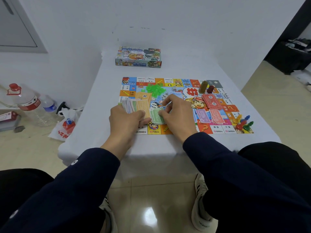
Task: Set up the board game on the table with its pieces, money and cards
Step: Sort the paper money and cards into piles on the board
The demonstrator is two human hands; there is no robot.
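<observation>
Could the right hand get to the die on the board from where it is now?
Probably yes. The right hand pinches green notes; the die lies just beyond it on the board, uncovered, with nothing between. It would need to drop the notes first.

Big clear water bottle (28, 105) w/ red cap is standing on floor at left, smaller bottle (49, 105) just beside it. White plastic bag (64, 125) w/ red print is lying near table edge.

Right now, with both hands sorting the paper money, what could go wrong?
1. The left hand grips a thick fanned stack of mixed paper notes; it could slip and scatter across the colourful game board.
2. The right hand, pinching the green notes, might nudge the loose pile of green plastic houses.
</observation>
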